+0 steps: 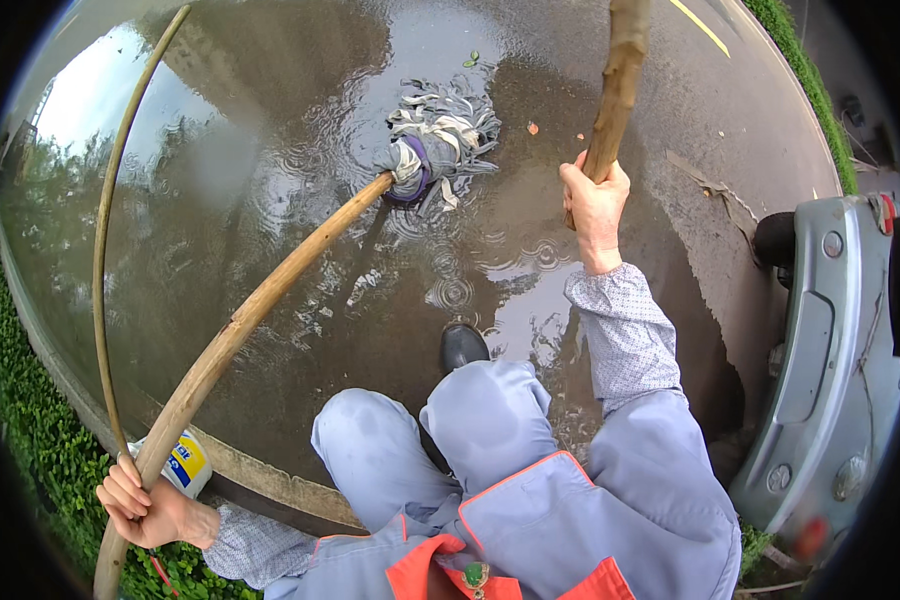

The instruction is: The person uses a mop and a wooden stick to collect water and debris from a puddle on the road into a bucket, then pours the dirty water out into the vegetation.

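Observation:
My left hand is closed around the wooden handle of a mop, low at the left. The mop's head of grey and white cloth strips, bound with a purple band, lies in a shallow puddle ahead of me. My right hand grips a thicker, knotty wooden pole near its lower end; its other end runs out of view at the top. A thin stick comes down to my left fingers; whether they hold it I cannot tell.
A white plastic container with a printed label stands beside the left hand, by the stone curb. A green hedge lines the left side. At the right is a silver car bumper. My black boot stands in the water.

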Demonstrator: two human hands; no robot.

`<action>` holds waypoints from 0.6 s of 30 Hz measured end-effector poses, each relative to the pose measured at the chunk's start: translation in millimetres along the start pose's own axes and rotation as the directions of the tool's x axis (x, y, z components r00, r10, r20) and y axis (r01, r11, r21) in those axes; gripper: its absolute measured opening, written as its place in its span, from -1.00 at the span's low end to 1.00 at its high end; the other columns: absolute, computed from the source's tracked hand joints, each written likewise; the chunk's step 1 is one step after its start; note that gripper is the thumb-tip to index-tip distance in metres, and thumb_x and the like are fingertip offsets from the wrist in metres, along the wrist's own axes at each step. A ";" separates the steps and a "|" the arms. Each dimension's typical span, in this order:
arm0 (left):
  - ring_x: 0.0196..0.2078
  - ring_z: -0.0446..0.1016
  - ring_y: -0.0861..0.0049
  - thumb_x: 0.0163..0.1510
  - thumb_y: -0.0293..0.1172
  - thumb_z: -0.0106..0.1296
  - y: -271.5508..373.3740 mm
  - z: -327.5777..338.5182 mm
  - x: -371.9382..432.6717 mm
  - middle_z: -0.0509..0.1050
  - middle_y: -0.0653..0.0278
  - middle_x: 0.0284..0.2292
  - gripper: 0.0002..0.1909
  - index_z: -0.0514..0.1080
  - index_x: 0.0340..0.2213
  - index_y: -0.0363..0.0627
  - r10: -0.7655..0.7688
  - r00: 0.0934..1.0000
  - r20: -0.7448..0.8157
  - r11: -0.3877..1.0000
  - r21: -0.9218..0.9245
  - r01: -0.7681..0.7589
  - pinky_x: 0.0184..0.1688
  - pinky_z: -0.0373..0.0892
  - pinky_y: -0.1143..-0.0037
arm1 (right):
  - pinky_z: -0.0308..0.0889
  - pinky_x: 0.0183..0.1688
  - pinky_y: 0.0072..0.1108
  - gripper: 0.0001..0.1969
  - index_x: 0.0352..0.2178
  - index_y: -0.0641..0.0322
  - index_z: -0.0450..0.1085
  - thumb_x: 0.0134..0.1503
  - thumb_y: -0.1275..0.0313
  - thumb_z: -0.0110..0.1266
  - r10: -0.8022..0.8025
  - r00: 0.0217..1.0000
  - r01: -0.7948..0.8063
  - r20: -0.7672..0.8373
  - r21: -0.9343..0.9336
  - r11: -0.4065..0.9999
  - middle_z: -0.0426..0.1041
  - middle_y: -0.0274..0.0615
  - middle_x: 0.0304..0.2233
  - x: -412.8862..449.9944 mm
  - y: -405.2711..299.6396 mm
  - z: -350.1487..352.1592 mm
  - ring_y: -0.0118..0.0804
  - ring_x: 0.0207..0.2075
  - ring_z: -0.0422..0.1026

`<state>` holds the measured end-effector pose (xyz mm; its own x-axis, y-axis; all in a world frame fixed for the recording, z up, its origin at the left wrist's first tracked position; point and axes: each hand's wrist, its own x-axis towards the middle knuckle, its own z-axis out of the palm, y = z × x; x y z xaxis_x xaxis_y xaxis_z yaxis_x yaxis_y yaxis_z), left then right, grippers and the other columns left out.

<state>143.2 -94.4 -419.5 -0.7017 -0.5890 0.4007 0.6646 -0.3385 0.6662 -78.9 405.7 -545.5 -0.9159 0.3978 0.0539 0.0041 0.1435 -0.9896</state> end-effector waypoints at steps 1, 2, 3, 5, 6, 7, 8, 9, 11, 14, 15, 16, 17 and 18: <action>-0.67 0.02 0.65 0.01 -0.54 -0.14 -1.8 0.9 1.5 0.01 0.44 -0.77 -0.64 0.01 -0.74 0.07 0.007 1.000 0.002 1.000 -0.003 -0.007 -0.46 0.04 0.58 | 0.14 -0.67 -0.72 -0.87 -0.55 0.22 0.25 -0.07 0.62 0.05 -0.084 0.994 0.089 -0.064 0.085 0.992 0.27 -0.46 -0.67 -0.7 1.7 10.3 -0.63 -0.70 0.22; -0.67 0.03 0.65 0.01 -0.54 -0.14 -3.7 1.9 2.9 0.01 0.44 -0.77 -0.64 0.01 -0.74 0.07 -0.011 1.000 0.012 1.000 -0.029 0.011 -0.46 0.04 0.58 | 0.15 -0.66 -0.72 -0.87 -0.56 0.22 0.25 -0.07 0.64 0.04 -0.111 0.987 0.134 -0.120 0.204 0.970 0.28 -0.44 -0.65 -11.8 19.4 20.8 -0.63 -0.69 0.24; -0.67 0.03 0.65 0.01 -0.54 -0.14 -4.6 5.1 4.5 0.01 0.44 -0.77 -0.64 0.01 -0.74 0.07 -0.020 1.000 0.020 0.998 -0.056 0.022 -0.46 0.04 0.58 | 0.16 -0.66 -0.73 -0.86 -0.57 0.22 0.25 -0.08 0.66 0.04 -0.137 0.975 0.187 -0.174 0.320 0.929 0.30 -0.42 -0.64 -28.7 49.7 27.3 -0.62 -0.68 0.26; -0.68 0.03 0.68 0.06 -0.49 -0.16 -6.2 9.0 5.8 0.03 0.46 -0.79 -0.64 0.02 -0.73 0.08 -0.003 1.000 0.022 1.000 -0.017 0.003 -0.45 0.06 0.57 | 0.33 -0.44 -0.54 -0.87 -0.53 0.29 0.31 -0.15 0.57 0.13 0.010 0.977 -0.042 -0.213 -0.147 0.988 0.33 -0.31 -0.61 -93.4 167.4 11.4 -0.46 -0.55 0.37; -0.68 0.03 0.68 0.06 -0.49 -0.16 -4.8 5.4 6.0 0.03 0.46 -0.79 -0.64 0.02 -0.73 0.08 -0.003 1.000 0.017 1.000 -0.004 0.003 -0.45 0.06 0.57 | 0.34 -0.30 -0.44 -0.75 -0.43 0.35 0.39 -0.23 0.50 0.16 0.314 0.945 -0.324 -0.092 -0.391 0.862 0.38 -0.17 -0.59 -135.1 193.8 4.3 -0.32 -0.47 0.43; -0.68 0.02 0.68 0.06 -0.49 -0.16 -7.3 2.5 6.6 0.03 0.46 -0.80 -0.63 0.02 -0.73 0.08 -0.005 1.000 0.013 1.000 -0.006 0.005 -0.45 0.06 0.58 | 0.35 -0.28 -0.39 -0.67 -0.36 0.33 0.44 -0.26 0.46 0.14 0.598 0.801 -0.511 -0.040 -0.566 0.647 0.42 -0.05 -0.56 -160.8 220.7 -11.3 -0.24 -0.43 0.46; -0.69 0.02 0.68 0.07 -0.49 -0.16 -4.4 2.3 4.9 0.03 0.45 -0.80 -0.63 0.01 -0.73 0.07 -0.002 1.000 -0.011 1.000 0.006 0.002 -0.45 0.05 0.58 | 0.35 -0.29 -0.39 -0.66 -0.35 0.33 0.45 -0.27 0.44 0.14 0.625 0.780 -0.514 -0.017 -0.588 0.625 0.45 -0.03 -0.54 -159.0 220.3 -12.7 -0.21 -0.42 0.47; -0.69 0.01 0.67 0.07 -0.48 -0.16 1.2 -2.8 4.1 0.03 0.45 -0.80 -0.63 0.02 -0.73 0.07 0.007 1.000 0.010 1.000 0.024 -0.007 -0.45 0.05 0.58 | 0.35 -0.29 -0.38 -0.65 -0.35 0.32 0.46 -0.27 0.42 0.15 0.650 0.760 -0.517 0.005 -0.600 0.610 0.47 -0.02 -0.52 -156.1 215.3 -5.5 -0.19 -0.41 0.48; -0.69 0.00 0.67 0.07 -0.48 -0.15 1.4 -8.8 -1.8 0.01 0.46 -0.79 -0.63 0.02 -0.74 0.08 0.010 0.998 -0.055 0.999 0.051 -0.007 -0.45 0.05 0.58 | 0.35 -0.42 -0.42 -0.72 -0.42 0.35 0.43 -0.26 0.43 0.14 0.675 0.737 -0.554 0.025 -0.548 0.626 0.45 -0.06 -0.59 -103.6 143.0 4.3 -0.19 -0.52 0.46; -0.68 0.02 0.65 0.02 -0.54 -0.17 1.6 -12.7 -2.1 0.00 0.43 -0.78 -0.64 0.00 -0.74 0.07 -0.010 1.000 -0.018 1.000 -0.018 0.010 -0.45 0.05 0.57 | 0.19 -0.66 -0.60 -0.87 -0.53 0.31 0.34 -0.16 0.50 0.12 0.214 0.975 -0.188 0.057 -0.296 0.937 0.36 -0.28 -0.67 -31.3 82.0 -3.5 -0.47 -0.70 0.31; -0.68 0.02 0.65 0.02 -0.54 -0.17 0.8 -12.2 -2.6 0.00 0.43 -0.78 -0.64 0.00 -0.74 0.07 -0.013 1.000 -0.022 1.000 -0.012 0.013 -0.45 0.05 0.57 | 0.17 -0.66 -0.65 -0.90 -0.56 0.29 0.31 -0.11 0.54 0.10 0.114 0.992 -0.107 0.052 -0.109 0.988 0.34 -0.32 -0.68 -17.3 42.7 -1.6 -0.53 -0.71 0.29; -0.68 0.03 0.64 0.02 -0.54 -0.17 -1.6 -9.7 -1.5 0.00 0.43 -0.78 -0.64 0.00 -0.74 0.07 -0.011 1.000 -0.009 1.000 -0.022 0.010 -0.45 0.05 0.57 | 0.15 -0.66 -0.68 -0.90 -0.56 0.27 0.28 -0.08 0.58 0.07 0.029 1.000 -0.029 0.007 -0.018 0.999 0.31 -0.37 -0.68 -11.1 28.1 1.6 -0.57 -0.71 0.26; -0.68 0.03 0.64 0.01 -0.54 -0.17 -3.1 -9.1 -0.4 0.00 0.43 -0.78 -0.64 0.00 -0.74 0.07 -0.006 1.000 0.003 0.999 -0.035 0.006 -0.44 0.05 0.57 | 0.13 -0.67 -0.71 -0.88 -0.57 0.25 0.26 -0.06 0.62 0.05 -0.055 0.997 0.058 -0.047 0.069 0.996 0.28 -0.42 -0.69 -10.7 20.8 9.4 -0.61 -0.71 0.23; -0.68 0.00 0.68 0.07 -0.48 -0.16 -3.9 -11.6 1.1 -0.01 0.47 -0.79 -0.62 0.03 -0.74 0.08 -0.005 1.000 -0.004 1.000 -0.003 0.005 -0.43 0.05 0.57 | 0.15 -0.65 -0.71 -0.87 -0.56 0.25 0.25 -0.07 0.65 0.05 -0.091 0.990 0.112 -0.109 0.201 0.973 0.26 -0.43 -0.69 -21.7 33.0 20.2 -0.61 -0.69 0.23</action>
<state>142.8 -102.3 -428.9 -0.7039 -0.5903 0.3950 0.6619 -0.3435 0.6662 -66.9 383.5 -582.1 -0.8632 0.4795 0.1583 -0.1791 0.0023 -0.9838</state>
